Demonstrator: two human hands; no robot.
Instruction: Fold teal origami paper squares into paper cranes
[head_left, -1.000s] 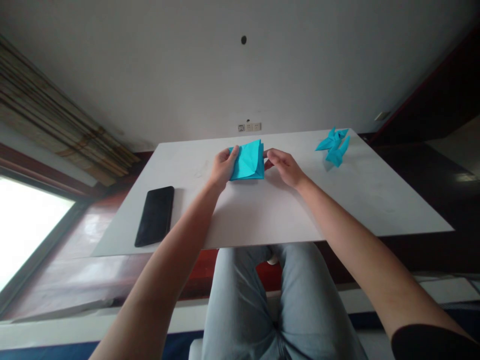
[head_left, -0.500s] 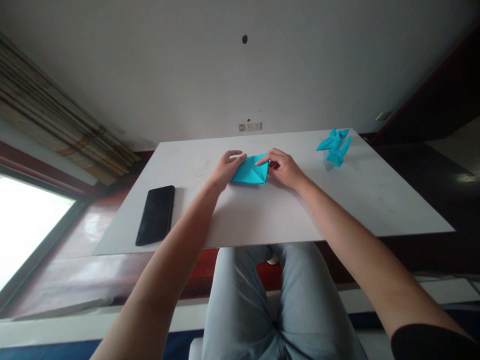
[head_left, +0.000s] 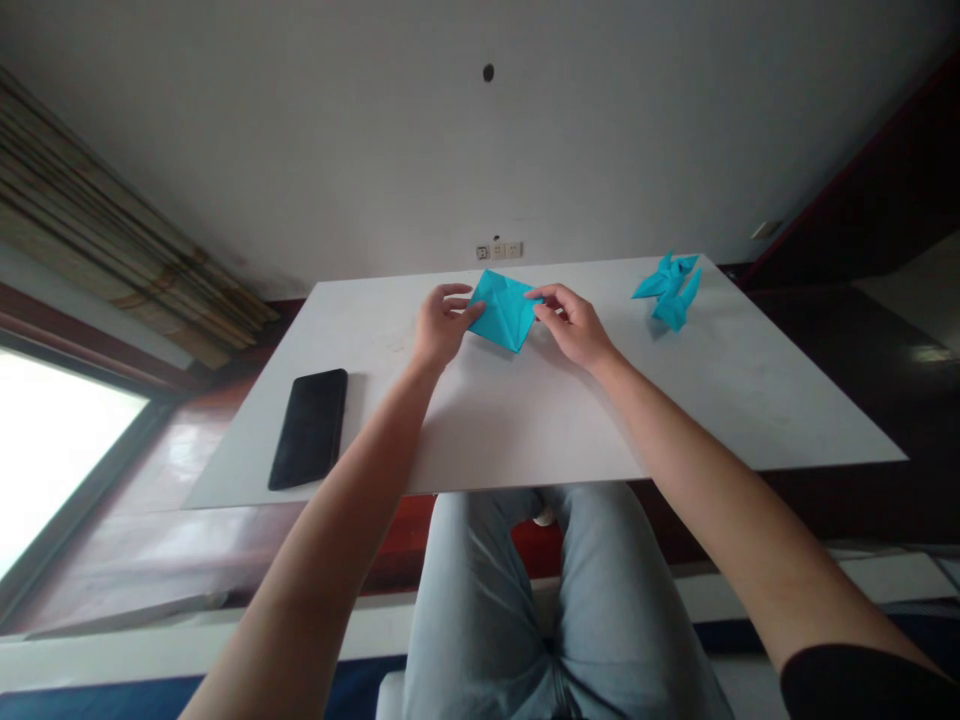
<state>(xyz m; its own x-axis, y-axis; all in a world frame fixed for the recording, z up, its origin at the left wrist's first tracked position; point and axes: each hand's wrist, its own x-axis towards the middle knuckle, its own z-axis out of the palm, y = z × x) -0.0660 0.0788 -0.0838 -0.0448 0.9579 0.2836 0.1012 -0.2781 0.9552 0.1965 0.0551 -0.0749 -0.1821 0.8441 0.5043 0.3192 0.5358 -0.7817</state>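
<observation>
Between my two hands is a folded sheet of blue origami paper (head_left: 504, 310), turned so that one corner points toward me and showing crease lines. My left hand (head_left: 442, 322) pinches its left corner, thumb on top. At the opposite side, my right hand (head_left: 573, 322) grips the right corner between thumb and fingers. The paper appears slightly raised over the white table (head_left: 525, 430), though the exact gap is hard to tell.
A black smartphone (head_left: 309, 428) lies at the table's left front. Folded blue paper figures (head_left: 669, 290) stand at the back right. Behind the table rises a wall with sockets (head_left: 498, 252). My legs (head_left: 480, 590) are below the front edge.
The paper has been turned from lying edge-on toward me to a diamond position and moved slightly away. My hands have shifted to its left and right corners.
</observation>
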